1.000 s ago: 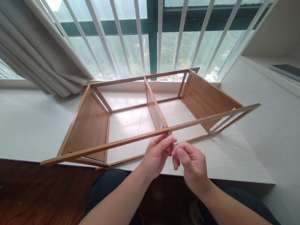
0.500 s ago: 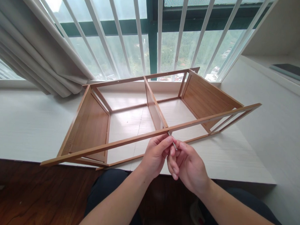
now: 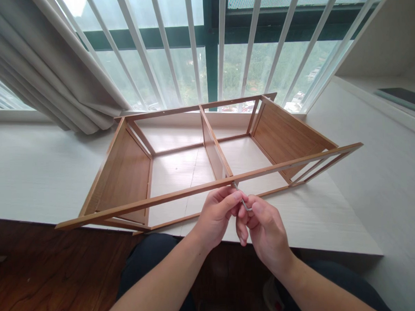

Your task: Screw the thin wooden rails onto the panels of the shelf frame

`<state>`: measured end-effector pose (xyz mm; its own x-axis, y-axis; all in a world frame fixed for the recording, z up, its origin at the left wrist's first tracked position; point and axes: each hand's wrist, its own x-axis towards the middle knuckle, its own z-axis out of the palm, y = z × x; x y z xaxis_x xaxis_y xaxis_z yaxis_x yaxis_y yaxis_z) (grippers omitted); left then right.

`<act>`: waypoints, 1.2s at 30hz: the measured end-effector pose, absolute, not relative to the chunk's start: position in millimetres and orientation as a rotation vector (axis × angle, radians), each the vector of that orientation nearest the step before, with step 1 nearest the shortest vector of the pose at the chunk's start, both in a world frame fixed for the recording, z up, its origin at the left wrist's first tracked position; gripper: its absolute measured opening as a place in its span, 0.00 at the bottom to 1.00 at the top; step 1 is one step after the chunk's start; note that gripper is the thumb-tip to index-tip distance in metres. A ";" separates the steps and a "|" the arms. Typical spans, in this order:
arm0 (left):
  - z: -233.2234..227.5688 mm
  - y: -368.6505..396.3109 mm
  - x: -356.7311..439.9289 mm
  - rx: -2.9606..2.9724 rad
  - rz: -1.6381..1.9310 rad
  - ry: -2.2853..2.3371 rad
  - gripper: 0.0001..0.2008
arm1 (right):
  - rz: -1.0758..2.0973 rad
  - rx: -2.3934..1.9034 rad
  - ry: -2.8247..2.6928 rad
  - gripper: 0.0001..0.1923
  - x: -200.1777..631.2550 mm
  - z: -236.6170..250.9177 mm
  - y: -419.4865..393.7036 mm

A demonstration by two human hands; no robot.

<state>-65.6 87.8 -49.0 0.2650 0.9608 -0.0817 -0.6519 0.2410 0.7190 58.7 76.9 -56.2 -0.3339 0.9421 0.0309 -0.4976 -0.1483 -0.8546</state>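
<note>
Both hands meet at the wooden frame's near rail on the white tabletop: left hand and right hand pinch a small hex key, angled up-left into the rail's middle joint.

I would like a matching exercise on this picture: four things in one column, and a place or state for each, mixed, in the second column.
Things:
1. wooden frame
2. metal key
3. curtain
4. left hand

Places or states:
a. hangs at the left of the window
b. lies on the white surface
c. touches the near wooden rail
d. is pinched between both hands

Pairs: 1-b, 2-d, 3-a, 4-c
</note>
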 end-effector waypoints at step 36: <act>-43.6 90.5 -69.4 0.556 1.237 0.675 0.13 | 1.153 -0.906 -1.475 0.15 69.6 -49.8 76.6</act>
<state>-69.4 90.5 -43.6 0.1829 0.9696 -0.1624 -0.6608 0.2436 0.7099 69.6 76.6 -49.8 -0.2048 0.9436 0.2602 -0.0246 0.2608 -0.9651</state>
